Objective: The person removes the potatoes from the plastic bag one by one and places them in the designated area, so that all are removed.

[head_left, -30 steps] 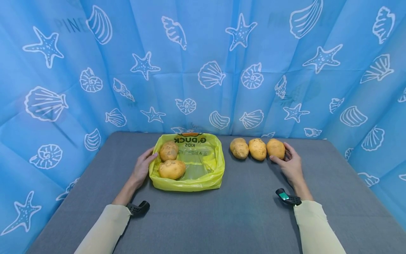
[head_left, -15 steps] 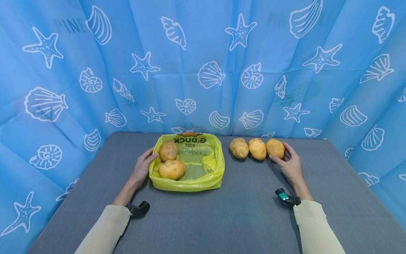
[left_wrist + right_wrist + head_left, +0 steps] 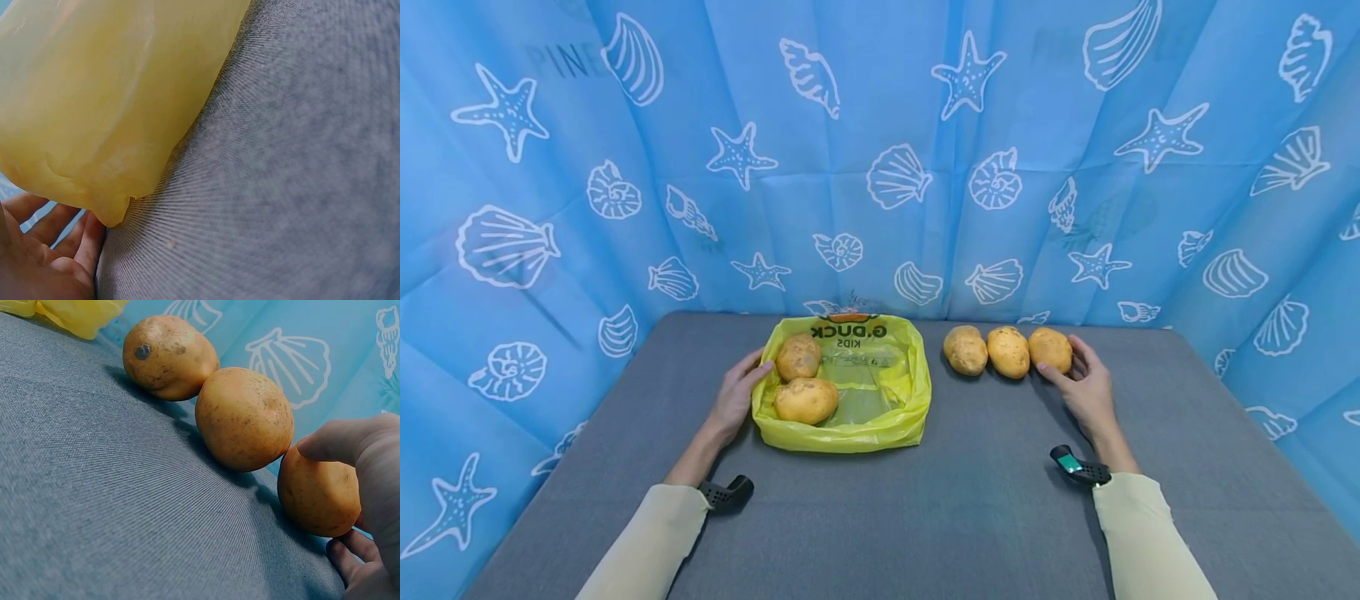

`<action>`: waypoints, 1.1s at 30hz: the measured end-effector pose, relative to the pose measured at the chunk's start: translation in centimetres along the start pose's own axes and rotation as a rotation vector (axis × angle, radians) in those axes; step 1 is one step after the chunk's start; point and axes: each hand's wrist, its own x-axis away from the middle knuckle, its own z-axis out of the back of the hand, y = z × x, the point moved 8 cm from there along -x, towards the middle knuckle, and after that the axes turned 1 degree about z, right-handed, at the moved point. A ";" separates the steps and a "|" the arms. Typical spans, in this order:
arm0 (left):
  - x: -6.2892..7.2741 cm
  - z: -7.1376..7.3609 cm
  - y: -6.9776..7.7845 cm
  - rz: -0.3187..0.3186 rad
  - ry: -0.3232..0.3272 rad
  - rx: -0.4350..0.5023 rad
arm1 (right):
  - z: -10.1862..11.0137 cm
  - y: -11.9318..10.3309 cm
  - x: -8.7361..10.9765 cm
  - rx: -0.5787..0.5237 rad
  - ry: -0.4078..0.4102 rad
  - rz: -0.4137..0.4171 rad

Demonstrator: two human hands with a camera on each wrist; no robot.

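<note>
A yellow-green plastic bag [image 3: 865, 437] stands with its mouth spread wide on the grey cloth. Inside its left part lie two potatoes, one farther back [image 3: 799, 357] and one nearer [image 3: 807, 401]. My left hand [image 3: 733, 402] rests against the bag's left side, its fingers extended beside the plastic in the left wrist view. Right of the bag, three potatoes sit in a row: a left one [image 3: 966, 350], a middle one [image 3: 1008, 352] and a right one [image 3: 1051, 350]. My right hand [image 3: 1088, 392] grips the right potato, thumb at its near side and fingers round its far side.
A grey cloth [image 3: 910, 525] covers the table. Behind it hangs a blue curtain [image 3: 880, 100] printed with shells and starfish, close to the table's back edge and the row of potatoes. Black wrist cameras sit on both wrists.
</note>
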 end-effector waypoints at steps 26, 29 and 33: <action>-0.1 0.1 -0.2 0.001 0.015 0.007 | 0.1 0.1 -0.1 0.020 0.028 -0.013; -0.1 0.1 -0.2 -0.002 0.016 0.006 | 0.1 0.2 -0.1 0.022 0.028 -0.015; -0.1 0.1 -0.1 0.002 0.015 0.006 | 0.1 0.2 -0.1 0.029 0.030 -0.019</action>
